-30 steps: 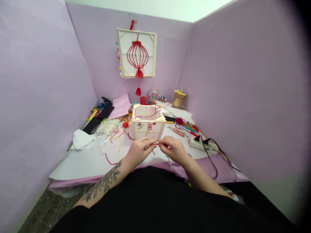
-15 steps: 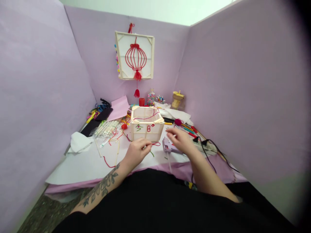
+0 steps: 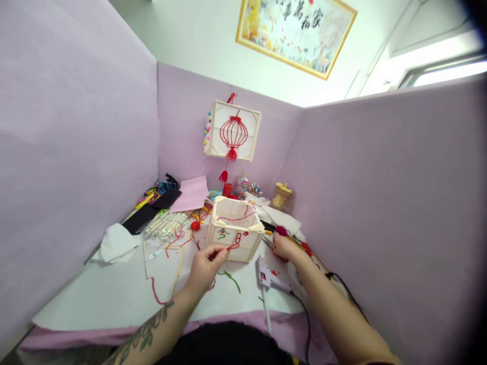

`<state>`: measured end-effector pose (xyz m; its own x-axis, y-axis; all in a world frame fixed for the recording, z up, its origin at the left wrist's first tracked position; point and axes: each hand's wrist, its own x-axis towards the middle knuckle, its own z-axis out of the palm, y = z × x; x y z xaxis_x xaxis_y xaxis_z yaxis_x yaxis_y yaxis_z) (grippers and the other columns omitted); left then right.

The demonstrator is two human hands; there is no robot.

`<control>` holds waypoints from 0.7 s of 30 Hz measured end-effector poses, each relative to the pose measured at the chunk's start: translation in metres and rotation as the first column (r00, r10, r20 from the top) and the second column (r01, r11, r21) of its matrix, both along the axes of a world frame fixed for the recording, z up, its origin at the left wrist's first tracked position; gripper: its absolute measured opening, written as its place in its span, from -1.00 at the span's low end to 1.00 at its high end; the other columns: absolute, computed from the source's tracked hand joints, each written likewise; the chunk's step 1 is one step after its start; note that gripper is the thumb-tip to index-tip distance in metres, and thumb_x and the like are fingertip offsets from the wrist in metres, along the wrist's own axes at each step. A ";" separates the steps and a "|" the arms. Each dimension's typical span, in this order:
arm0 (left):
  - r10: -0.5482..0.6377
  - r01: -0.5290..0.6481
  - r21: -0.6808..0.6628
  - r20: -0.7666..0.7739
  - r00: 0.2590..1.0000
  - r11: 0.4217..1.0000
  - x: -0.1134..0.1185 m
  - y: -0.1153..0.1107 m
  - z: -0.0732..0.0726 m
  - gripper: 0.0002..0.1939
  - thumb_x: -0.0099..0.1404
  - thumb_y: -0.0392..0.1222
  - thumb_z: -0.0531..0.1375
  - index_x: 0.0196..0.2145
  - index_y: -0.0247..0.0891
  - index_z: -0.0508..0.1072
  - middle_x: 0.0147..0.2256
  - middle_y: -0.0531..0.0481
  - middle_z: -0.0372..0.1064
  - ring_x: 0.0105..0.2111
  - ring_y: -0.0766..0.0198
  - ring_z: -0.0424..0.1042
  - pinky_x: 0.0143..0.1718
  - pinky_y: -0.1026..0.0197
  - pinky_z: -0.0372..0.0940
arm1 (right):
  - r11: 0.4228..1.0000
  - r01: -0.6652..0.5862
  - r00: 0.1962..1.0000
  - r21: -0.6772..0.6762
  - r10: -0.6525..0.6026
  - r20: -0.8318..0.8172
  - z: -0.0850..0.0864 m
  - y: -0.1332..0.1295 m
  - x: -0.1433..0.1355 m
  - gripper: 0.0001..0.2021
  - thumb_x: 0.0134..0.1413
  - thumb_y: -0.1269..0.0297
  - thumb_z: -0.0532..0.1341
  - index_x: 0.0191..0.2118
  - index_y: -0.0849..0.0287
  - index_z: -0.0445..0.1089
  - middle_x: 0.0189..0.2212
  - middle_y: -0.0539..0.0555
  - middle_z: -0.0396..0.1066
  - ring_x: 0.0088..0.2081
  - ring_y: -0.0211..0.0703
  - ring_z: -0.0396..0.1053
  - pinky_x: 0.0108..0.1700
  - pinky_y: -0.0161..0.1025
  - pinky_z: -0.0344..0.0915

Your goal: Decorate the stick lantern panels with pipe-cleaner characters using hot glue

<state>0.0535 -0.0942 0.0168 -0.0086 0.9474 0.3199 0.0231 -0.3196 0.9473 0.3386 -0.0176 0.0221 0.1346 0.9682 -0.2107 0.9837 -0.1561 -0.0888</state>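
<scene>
My left hand (image 3: 208, 266) pinches a short red pipe cleaner (image 3: 233, 247), bent into a narrow loop, just in front of the box frame (image 3: 238, 253). That pale stick-and-paper box has green and red characters on its near side and a red cord across its open top. My right hand (image 3: 284, 247) has its fingers closed round a pair of scissors (image 3: 268, 243) to the right of the box; grey blades point left and the handles are mostly hidden. Below it lies a lilac glue gun (image 3: 268, 274) with a white glue stick in its back.
A finished lantern (image 3: 239, 133) hangs at the back. Bagged sticks (image 3: 167, 223), a red pompom (image 3: 195, 226) and crumpled white paper (image 3: 116, 244) lie to the left. Green scraps (image 3: 232, 280) are in front. A black cord (image 3: 307, 324) trails off the right. Lilac partitions (image 3: 380, 192) stand around.
My right hand has moved from above the glue gun outward to the scissors and closed on them. My left hand has raised the red loop before the box. The view has tilted up.
</scene>
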 end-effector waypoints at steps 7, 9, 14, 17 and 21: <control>0.038 -0.029 0.103 -0.091 0.995 0.994 0.002 -0.002 -0.005 -0.75 0.19 -0.08 0.20 -0.46 -0.30 0.55 -0.50 -0.03 0.44 -0.49 0.31 0.37 -0.45 0.30 0.25 | 0.960 0.213 0.966 0.181 -0.179 -0.189 0.032 -0.016 0.017 -0.84 0.19 0.33 0.09 -0.35 0.25 0.38 -0.51 0.14 0.43 -0.39 -0.08 0.46 -0.37 -0.25 0.30; 0.056 -0.044 0.129 -0.090 0.994 0.991 0.002 -0.002 -0.007 -0.76 0.21 -0.08 0.19 -0.44 -0.29 0.55 -0.47 -0.03 0.45 -0.46 0.30 0.39 -0.42 0.29 0.27 | 0.928 0.273 0.942 0.255 -0.203 -0.267 0.047 -0.038 0.022 -0.77 0.25 0.26 -0.05 -0.27 0.20 0.31 -0.49 0.13 0.43 -0.42 -0.09 0.44 -0.43 -0.25 0.28; 0.133 -0.119 0.212 -0.053 0.990 0.970 0.001 -0.004 -0.007 -0.80 0.25 -0.12 0.19 -0.39 -0.27 0.54 -0.40 -0.04 0.48 -0.39 0.30 0.42 -0.35 0.29 0.31 | 0.839 0.347 0.270 0.419 0.338 -0.901 0.049 -0.112 -0.021 -0.73 0.11 0.06 0.16 -0.13 0.03 0.16 -0.40 -0.04 0.41 -0.61 -0.30 0.26 -0.59 -0.35 0.15; 0.179 -0.148 0.310 -0.073 0.981 0.939 0.000 -0.008 -0.006 -0.83 0.27 -0.14 0.19 -0.39 -0.26 0.53 -0.42 -0.02 0.45 -0.40 0.32 0.41 -0.36 0.30 0.31 | 0.891 0.296 0.129 0.343 0.319 -0.939 0.029 -0.137 -0.077 -0.67 -0.02 0.14 0.31 -0.14 0.11 0.31 -0.57 -0.13 0.20 -0.62 -0.37 0.10 -0.61 -0.40 0.02; 0.160 -0.099 0.429 -0.108 0.981 0.898 0.002 -0.016 -0.005 -0.89 0.26 -0.20 0.21 -0.37 -0.24 0.53 -0.44 0.01 0.42 -0.45 0.35 0.38 -0.41 0.32 0.28 | 0.968 0.237 -0.135 0.076 0.111 -0.985 0.008 -0.137 -0.131 -0.63 -0.11 0.06 0.37 -0.22 0.15 0.35 -0.65 -0.20 -0.01 -0.67 -0.43 -0.13 -0.64 -0.38 -0.20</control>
<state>0.0559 -0.1100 0.0117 -0.0495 0.7184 0.6939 0.2108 -0.6716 0.7103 0.2077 -0.1542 0.0299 0.0088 0.9996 -0.0255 -0.2550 -0.0224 -0.9667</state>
